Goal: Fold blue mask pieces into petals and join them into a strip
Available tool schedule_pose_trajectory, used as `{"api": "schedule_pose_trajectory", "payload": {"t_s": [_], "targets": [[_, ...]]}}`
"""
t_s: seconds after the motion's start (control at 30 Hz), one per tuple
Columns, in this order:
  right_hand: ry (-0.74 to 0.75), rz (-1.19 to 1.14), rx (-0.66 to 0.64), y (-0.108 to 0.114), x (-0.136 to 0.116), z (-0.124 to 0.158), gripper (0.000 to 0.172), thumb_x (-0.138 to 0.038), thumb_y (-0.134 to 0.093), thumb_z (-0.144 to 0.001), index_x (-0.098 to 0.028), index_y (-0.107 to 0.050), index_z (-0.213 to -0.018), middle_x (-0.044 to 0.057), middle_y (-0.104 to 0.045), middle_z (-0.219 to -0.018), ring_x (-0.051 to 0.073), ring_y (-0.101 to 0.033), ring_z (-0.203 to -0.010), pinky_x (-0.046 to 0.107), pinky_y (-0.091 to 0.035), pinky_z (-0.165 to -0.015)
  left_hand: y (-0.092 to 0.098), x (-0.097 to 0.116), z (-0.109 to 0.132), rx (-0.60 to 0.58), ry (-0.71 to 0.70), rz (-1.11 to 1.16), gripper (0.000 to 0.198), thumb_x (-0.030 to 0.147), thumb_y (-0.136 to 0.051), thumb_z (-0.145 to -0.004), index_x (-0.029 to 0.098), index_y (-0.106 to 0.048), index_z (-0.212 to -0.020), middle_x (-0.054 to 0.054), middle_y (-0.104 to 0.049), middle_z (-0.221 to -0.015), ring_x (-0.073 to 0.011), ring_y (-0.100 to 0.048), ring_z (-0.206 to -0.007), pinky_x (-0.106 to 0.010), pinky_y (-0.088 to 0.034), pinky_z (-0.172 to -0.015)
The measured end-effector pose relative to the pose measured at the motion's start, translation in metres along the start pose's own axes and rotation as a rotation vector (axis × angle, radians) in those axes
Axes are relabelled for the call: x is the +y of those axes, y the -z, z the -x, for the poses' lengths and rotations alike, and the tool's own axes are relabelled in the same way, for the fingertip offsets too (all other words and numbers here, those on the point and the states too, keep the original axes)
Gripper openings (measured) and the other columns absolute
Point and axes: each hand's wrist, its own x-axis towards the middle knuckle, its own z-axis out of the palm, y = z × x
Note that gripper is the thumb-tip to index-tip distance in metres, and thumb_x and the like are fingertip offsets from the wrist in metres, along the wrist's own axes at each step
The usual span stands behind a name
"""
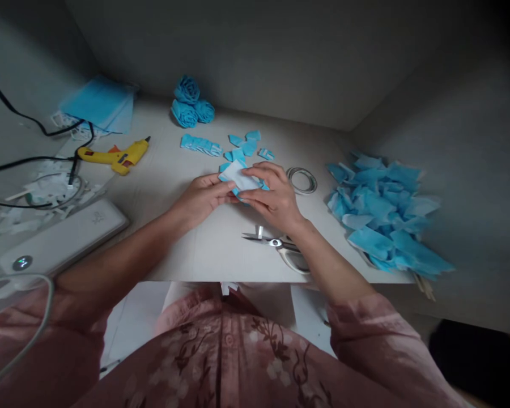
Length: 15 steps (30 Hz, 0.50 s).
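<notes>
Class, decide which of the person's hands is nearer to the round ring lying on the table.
Right. The right hand is close beside the ring, to its left in the picture; the left hand is farther left.

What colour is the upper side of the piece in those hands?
The piece is white on top, with blue at its edges; see the head view.

Lighting: dim | tabletop (212,252): palest zone | back wall (246,56): grey; upper-right corner: black | glare: 1 glint, scissors (275,242) pivot | held sheet (240,177): legible | blur: blue sheets (97,103), blue pile (378,199) edge smeared | distortion: sleeves (378,328) stretched outward
</notes>
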Motion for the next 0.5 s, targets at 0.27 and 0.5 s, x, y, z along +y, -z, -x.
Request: {"api": "schedule_pose_trajectory", "payload": {"t_s": [0.27, 0.5], "targets": [[-0.102, -0.117, -0.045, -0.001, -0.007, -0.002, 0.02, -0.04, -0.065, -0.105, -0.033, -0.083, -0.102, 0.005, -0.073, -0.14, 0.029, -0.059, -0.137, 0.055, -0.049, -0.117, -0.002, -0.001, 0.0, 0.07, -0.073, -0.116, 0.037, 0.042, -0.097, -0.069, 0.014, -0.079, -0.086, -0.008, -0.082, -0.089, -0.0245, -0.078, -0.089, -0.04, -0.061, -0.092], [-0.391, -0.353, 0.061, 0.0, -0.015, -0.005, 0.015, -0.039, -0.075, -0.098, -0.026, -0.079, -0.093, 0.01, -0.076, -0.131, 0.027, -0.069, -0.127, 0.051, -0.054, -0.112, -0.002, -0.005, 0.002, 0.132, -0.132, -0.25, 0.036, 0.046, -0.092, -0.075, 0.016, -0.081, -0.093, -0.005, -0.081, -0.091, -0.0196, -0.074, -0.082, -0.036, -0.062, -0.087]]}}
